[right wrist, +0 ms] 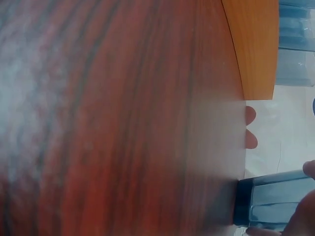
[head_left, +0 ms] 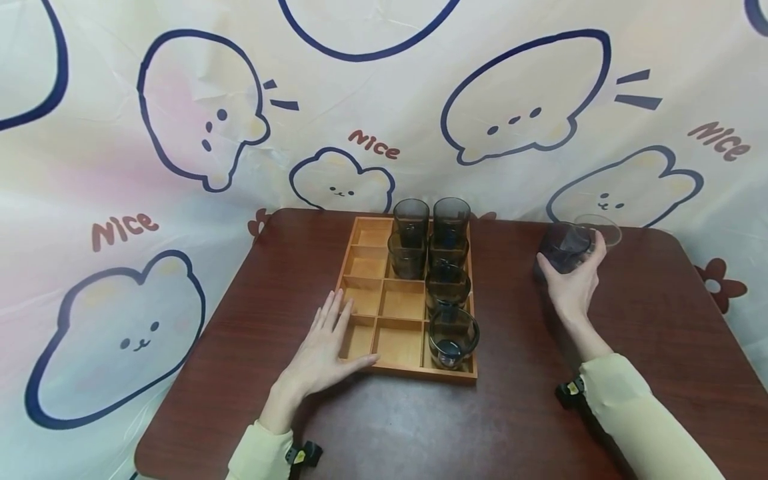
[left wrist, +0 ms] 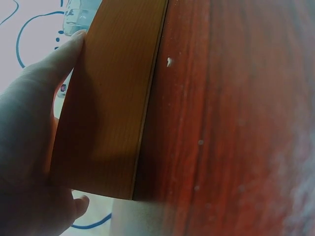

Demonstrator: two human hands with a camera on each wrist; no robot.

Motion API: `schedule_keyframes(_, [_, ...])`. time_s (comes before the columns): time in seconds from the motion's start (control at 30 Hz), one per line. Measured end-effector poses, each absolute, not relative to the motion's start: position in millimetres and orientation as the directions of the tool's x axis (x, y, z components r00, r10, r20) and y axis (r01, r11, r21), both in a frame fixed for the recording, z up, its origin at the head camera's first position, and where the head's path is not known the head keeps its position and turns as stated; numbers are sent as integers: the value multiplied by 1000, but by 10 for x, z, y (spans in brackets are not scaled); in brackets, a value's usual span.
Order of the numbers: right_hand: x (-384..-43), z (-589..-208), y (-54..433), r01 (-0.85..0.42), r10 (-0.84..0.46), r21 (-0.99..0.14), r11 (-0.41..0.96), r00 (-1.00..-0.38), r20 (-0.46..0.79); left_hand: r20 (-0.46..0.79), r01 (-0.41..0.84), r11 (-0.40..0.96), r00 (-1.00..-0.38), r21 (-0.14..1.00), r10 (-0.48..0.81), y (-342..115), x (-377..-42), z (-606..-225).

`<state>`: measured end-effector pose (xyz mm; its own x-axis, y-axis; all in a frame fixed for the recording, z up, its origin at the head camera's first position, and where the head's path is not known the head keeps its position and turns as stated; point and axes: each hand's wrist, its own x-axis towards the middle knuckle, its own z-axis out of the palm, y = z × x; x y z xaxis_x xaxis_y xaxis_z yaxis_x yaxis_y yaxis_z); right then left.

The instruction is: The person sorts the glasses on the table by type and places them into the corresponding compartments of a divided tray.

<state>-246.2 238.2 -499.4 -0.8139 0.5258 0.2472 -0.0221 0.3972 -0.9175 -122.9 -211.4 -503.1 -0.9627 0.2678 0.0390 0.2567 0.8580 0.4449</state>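
Observation:
My right hand (head_left: pixel 573 287) grips a dark tinted drinking glass (head_left: pixel 555 250) at the far right of the table, thumb on its near left side. In the right wrist view the base of this glass (right wrist: pixel 270 199) is close to the tabletop. A paler clear rim (head_left: pixel 606 230) shows just behind those fingers. My left hand (head_left: pixel 318 353) rests on the near left corner of a divided wooden tray (head_left: pixel 414 371), fingers straight along the left side, thumb along the front edge. Dark glasses (head_left: pixel 453 337) stand along the tray's right column, and more glasses (head_left: pixel 408 257) in the middle column's back compartments.
The tray sits mid-table on a dark red-brown wooden table (head_left: pixel 420 427). A pale cloth (head_left: pixel 336 100) printed with cartoon animals hangs directly behind the table's back edge and around its sides. Bare tabletop lies between the tray and the right hand.

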Motion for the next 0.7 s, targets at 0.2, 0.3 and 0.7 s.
schedule_keyframes(0.2, [-2456,-4996,2435,-34,479,-904,426,-839,257,25,244,858,-965,451,262,-2120,-1227,-5027])
schedule_keyframes(0.3, [-2456,-4968,2479,-32,443,-904,426,-864,239,26,245,857,-965,454,262,-2120,-1228,-5033])
schedule_keyframes(0.7, [-2480,-4800,2571,-24,302,-921,388,-941,152,24,242,852,-965,464,261,-2114,-1232,-5025])
